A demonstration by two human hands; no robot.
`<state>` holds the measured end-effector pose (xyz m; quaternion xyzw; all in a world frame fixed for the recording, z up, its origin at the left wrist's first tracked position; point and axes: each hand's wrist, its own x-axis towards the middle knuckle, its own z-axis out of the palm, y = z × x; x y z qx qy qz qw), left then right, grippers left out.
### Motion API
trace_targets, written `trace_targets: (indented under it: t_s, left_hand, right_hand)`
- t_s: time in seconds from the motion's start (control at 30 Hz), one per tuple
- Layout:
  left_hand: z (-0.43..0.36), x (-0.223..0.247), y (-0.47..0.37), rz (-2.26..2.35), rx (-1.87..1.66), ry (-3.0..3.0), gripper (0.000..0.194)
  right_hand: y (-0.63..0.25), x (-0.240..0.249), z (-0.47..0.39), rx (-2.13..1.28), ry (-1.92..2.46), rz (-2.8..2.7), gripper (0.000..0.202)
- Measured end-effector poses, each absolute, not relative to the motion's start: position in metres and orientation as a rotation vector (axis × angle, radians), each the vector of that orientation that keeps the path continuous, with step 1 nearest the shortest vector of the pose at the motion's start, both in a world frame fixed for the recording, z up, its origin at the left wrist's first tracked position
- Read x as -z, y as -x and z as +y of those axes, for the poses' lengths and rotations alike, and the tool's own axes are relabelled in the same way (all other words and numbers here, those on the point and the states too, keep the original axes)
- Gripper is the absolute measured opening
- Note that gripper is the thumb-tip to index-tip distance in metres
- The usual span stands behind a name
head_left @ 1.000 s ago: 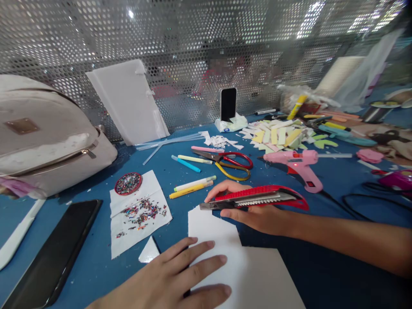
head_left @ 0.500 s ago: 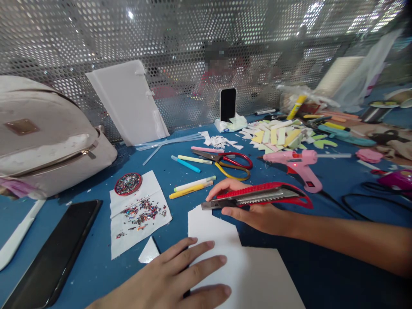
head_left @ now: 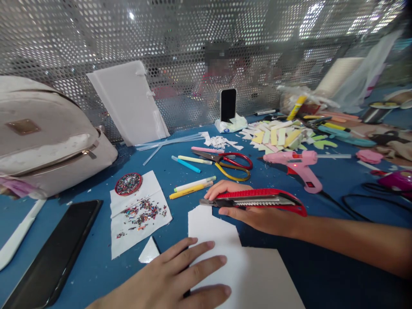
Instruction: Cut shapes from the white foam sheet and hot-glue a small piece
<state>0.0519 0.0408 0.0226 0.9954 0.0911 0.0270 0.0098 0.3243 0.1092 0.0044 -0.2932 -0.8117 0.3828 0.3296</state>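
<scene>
The red cutter point(head_left: 257, 198) is gripped in my right hand point(head_left: 267, 219), its long axis running across me with the blade point(head_left: 205, 201) pointing left. That tip sits at the narrow far end of the white board point(head_left: 244, 270), which lies on the tabletop point(head_left: 93, 266) and stretches away from me; my right hand is nearer to that end. My left hand point(head_left: 167, 274) grasps nothing, its fingers point(head_left: 212, 265) spread flat over the board's nearer left part. The view's bottom edge cuts off the board, my left hand covers some of it, and I cannot tell whether the blade touches it or hovers.
</scene>
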Motion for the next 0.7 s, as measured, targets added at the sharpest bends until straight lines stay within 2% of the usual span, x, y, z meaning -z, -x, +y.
trace_targets:
  t_s: [0.7]
  left_hand:
    - [0.0413,-0.023,-0.0503,0.282,-0.118,-3.123,0.045]
  right_hand:
    - [-0.3246,-0.0054,0.1094,-0.955,0.775,-2.137,0.023]
